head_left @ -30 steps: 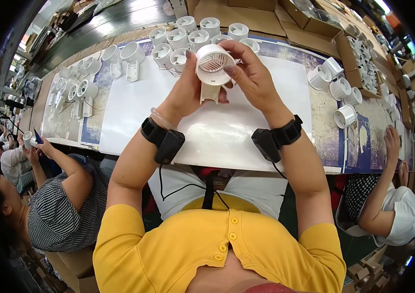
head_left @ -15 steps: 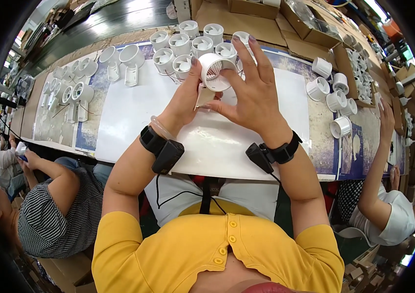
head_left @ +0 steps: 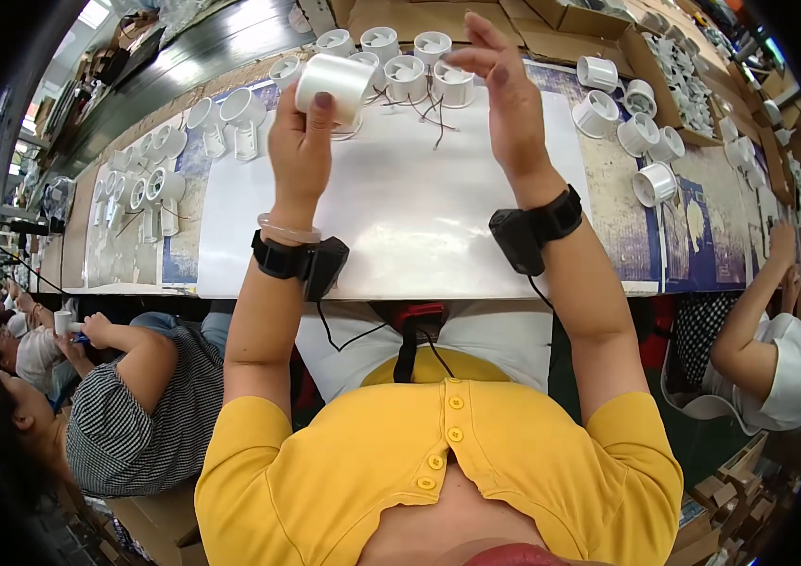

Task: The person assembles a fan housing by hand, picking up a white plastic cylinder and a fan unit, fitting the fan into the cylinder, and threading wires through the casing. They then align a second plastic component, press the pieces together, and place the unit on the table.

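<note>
In my left hand (head_left: 299, 160) is a white round fan housing (head_left: 342, 83), its smooth outer wall turned up and my fingers wrapped round its side. My right hand (head_left: 516, 123) is raised over the back of the white sheet (head_left: 410, 236); its fingers are stretched and nothing shows in them. Beside its fingertips stands a white cup with a fan wheel (head_left: 453, 87). Several more such cups (head_left: 405, 79) are grouped along the back, with thin dark wires (head_left: 438, 124) trailing from some onto the sheet.
White housings with handles (head_left: 244, 111) stand on the left. Plain white cups (head_left: 597, 115) are clustered at the right, beside a cardboard box of small white parts (head_left: 682, 80). One person (head_left: 136, 415) sits at my left, another (head_left: 768, 377) at my right.
My hands have come apart. The left has carried the housing leftward and back and turned it; the right has let go and moved right. Wires on the sheet now show.
</note>
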The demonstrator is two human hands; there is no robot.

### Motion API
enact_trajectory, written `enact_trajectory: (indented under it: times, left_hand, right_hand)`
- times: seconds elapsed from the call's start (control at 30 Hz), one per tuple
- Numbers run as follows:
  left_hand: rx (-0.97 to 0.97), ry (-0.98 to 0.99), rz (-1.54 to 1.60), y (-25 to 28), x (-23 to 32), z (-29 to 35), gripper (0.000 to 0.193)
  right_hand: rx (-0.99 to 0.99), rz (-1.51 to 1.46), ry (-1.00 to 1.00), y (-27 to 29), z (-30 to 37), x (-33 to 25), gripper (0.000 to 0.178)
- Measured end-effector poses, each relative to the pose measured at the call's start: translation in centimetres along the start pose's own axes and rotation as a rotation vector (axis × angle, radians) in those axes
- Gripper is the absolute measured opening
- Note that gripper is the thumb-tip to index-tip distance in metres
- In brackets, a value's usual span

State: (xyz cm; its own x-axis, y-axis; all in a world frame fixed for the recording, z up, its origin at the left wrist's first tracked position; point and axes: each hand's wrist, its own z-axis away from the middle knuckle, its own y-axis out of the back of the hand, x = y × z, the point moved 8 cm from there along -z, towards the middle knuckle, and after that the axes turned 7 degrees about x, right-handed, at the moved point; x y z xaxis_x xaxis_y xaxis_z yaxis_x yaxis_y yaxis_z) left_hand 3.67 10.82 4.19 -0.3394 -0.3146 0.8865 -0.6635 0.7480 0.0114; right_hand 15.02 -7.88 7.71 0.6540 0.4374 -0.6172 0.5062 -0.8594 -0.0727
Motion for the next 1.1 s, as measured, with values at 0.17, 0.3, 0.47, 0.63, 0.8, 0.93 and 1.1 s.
enact_trajectory:
  times: [0.17,0.3,0.47,0.63,0.8,0.93,1.1]
  left_hand:
    - [-0.176,-0.333,-0.543,-0.9,4.8,2.2,0.052]
    - [-0.403,-0.387,-0.95,-1.9,3.5,3.4,0.058]
    - [-0.354,-0.524,-0.9,-2.3,3.2,4.6,0.061]
    - [-0.378,-0.146,-0.806,-2.4,1.8,3.7,0.056]
    - [-0.345,0.283,0.011,-1.9,-2.5,1.8,0.053]
    - [-0.384,0.444,0.383,-2.5,-5.5,2.3,0.056]
    - [-0.393,0.486,0.505,-2.3,-7.0,3.5,0.053]
  right_hand:
    - [0.195,-0.001,-0.365,2.8,0.1,2.2,0.044]
    - [0.115,-0.046,-0.438,3.5,0.4,3.0,0.046]
    - [0.233,-0.021,-0.209,3.6,0.1,2.2,0.032]
    - [0.245,0.01,-0.111,3.3,0.2,2.5,0.027]
    - [0.15,0.114,-0.384,4.9,-1.6,1.9,0.025]
    - [0.185,0.765,0.002,13.1,-3.1,-2.6,0.029]
    - [0.558,0.922,-0.347,33.4,2.9,-2.0,0.041]
